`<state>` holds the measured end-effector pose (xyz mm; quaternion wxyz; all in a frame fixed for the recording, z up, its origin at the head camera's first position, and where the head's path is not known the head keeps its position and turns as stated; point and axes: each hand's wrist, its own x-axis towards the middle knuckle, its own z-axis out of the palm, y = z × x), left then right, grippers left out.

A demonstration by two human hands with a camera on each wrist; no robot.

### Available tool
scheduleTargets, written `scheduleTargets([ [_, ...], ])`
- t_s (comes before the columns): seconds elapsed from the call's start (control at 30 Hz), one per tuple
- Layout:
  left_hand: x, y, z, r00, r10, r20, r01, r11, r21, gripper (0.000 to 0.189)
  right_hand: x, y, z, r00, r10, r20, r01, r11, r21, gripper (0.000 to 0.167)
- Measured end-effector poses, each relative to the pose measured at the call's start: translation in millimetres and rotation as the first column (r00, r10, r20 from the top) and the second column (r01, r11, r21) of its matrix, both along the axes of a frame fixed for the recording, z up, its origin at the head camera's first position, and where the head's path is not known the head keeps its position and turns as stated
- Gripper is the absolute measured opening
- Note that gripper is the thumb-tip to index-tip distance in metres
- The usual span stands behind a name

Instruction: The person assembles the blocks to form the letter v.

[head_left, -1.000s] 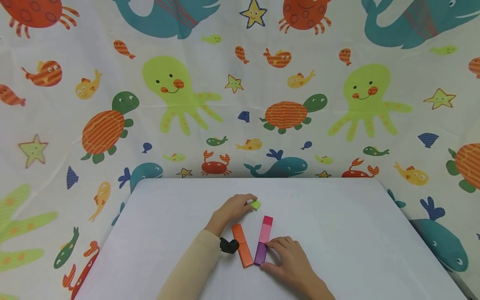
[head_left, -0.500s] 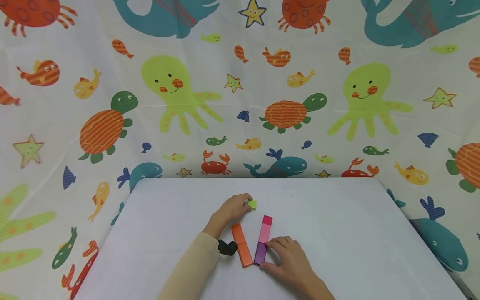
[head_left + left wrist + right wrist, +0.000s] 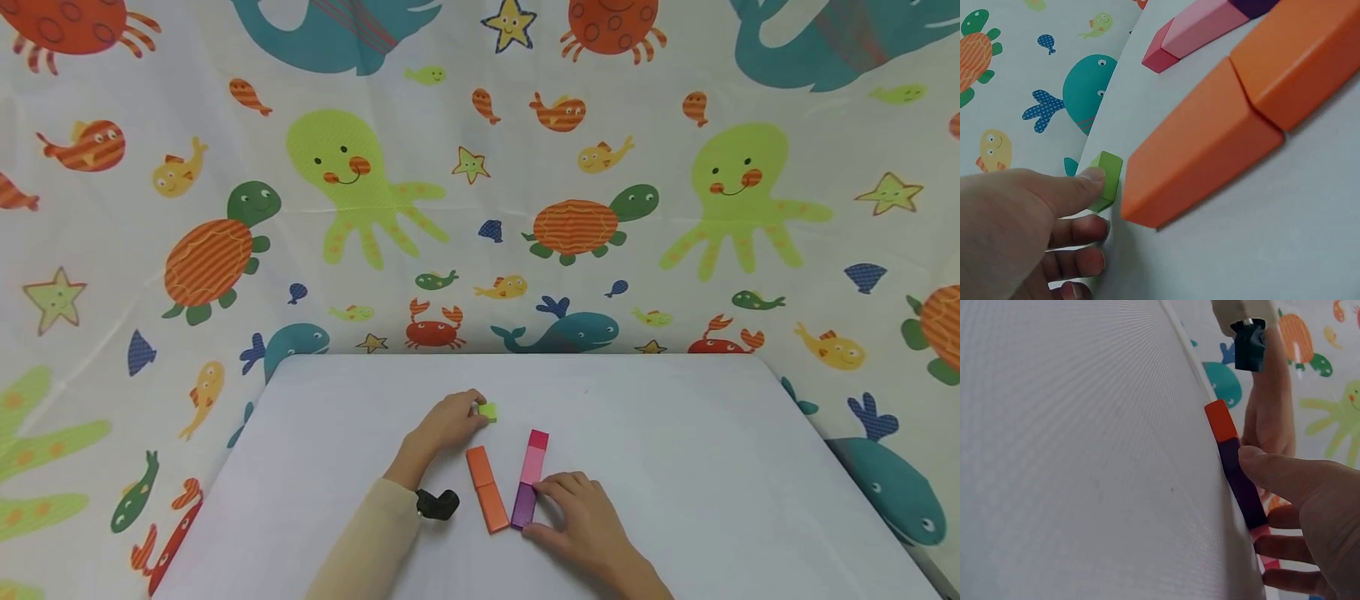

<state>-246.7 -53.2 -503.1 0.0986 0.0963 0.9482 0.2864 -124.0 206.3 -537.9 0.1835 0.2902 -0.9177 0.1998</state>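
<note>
My left hand [image 3: 447, 419] pinches a small lime-green block [image 3: 488, 412] between thumb and fingers, beyond the far end of the orange row. In the left wrist view the thumb lies against the green block [image 3: 1110, 178], close to the tip of an orange block [image 3: 1197, 144]. With thumb and fingers my right hand [image 3: 587, 523] grips a purple block [image 3: 523, 507] at its two ends. A pink block [image 3: 534, 461] and a small crimson block [image 3: 538, 439] continue in line from the purple one. Two orange blocks [image 3: 492, 507] lie end to end, slanting toward the purple block's near end.
The blocks lie on a white-covered table [image 3: 675, 433]. Behind it hangs a cloth [image 3: 465, 250] printed with sea animals. A black wrist device [image 3: 438, 504] sits at the left sleeve, left of the orange blocks.
My left hand has moved left with the green block, which has turned slightly and now sits nearly above the orange row. The right hand and the other blocks have stayed in place.
</note>
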Motion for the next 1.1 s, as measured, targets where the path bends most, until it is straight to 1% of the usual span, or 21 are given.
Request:
scheduleTargets([
  [0.1,4.5,-5.9,-0.3,1.0,0.02,0.014,-0.02,1.0,0.005,0.034,0.8,0,0.6,1.0,-0.004,0.009,0.004,1.0,0.001,0.05],
  [0.17,7.0,-9.6,0.0,0.999,0.029,0.014,-0.029,1.0,0.005,0.034,0.6,0,0.7,1.0,-0.002,-0.001,0.002,1.0,-0.001,0.05],
  [0.37,15.6,-19.9,-2.7,0.999,0.034,-0.025,-0.033,0.999,0.034,0.033,0.6,0,0.3,1.0,0.001,-0.006,-0.001,1.0,-0.003,0.05],
  [0.5,22.6,-24.1,-5.7,0.998,0.057,-0.035,-0.055,0.996,0.066,0.033,0.6,0,0.7,1.0,0.002,-0.011,-0.002,1.0,-0.011,0.05],
  [0.67,32.6,-25.7,-5.9,0.996,0.079,-0.042,-0.075,0.991,0.109,0.033,1.0,0,1.2,1.0,0.002,-0.008,-0.002,1.0,-0.009,0.049],
  [0.83,41.1,-26.0,-5.6,0.995,0.087,-0.051,-0.081,0.99,0.12,0.032,0.3,0,0.4,1.0,0.005,-0.016,-0.005,1.0,-0.011,0.05],
  [1.1,45.6,-23.6,-11.7,0.986,0.113,-0.122,-0.101,0.99,0.099,0.029,0.0,0,1.2,1.0,0.006,-0.022,-0.006,1.0,-0.011,0.05],
])
